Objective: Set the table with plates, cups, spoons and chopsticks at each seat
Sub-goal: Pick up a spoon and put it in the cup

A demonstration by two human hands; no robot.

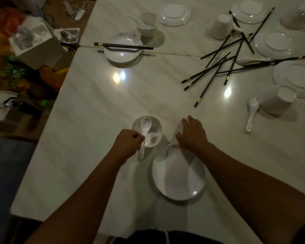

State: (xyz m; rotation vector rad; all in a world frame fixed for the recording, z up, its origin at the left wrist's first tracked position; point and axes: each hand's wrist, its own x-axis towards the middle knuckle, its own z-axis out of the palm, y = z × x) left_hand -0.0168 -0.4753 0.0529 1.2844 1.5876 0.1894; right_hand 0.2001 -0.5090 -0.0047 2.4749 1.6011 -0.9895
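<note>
White spoon [145,128] in left hand [128,142], over cup [158,128]

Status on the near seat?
Left hand grips spoon handle, scoop over cup. Right hand covers a white item beyond plate, grip unclear. Chopsticks piled loose, far right.

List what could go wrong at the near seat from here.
The left hand grips the spoon by its handle, bowl over the cup; let go off-centre, it may tip out or knock the cup. The right hand reaches across the far rim of the plate; drawing back could drag it. The loose chopsticks lie crossed in a heap; pulling a pair may scatter the rest.
</note>
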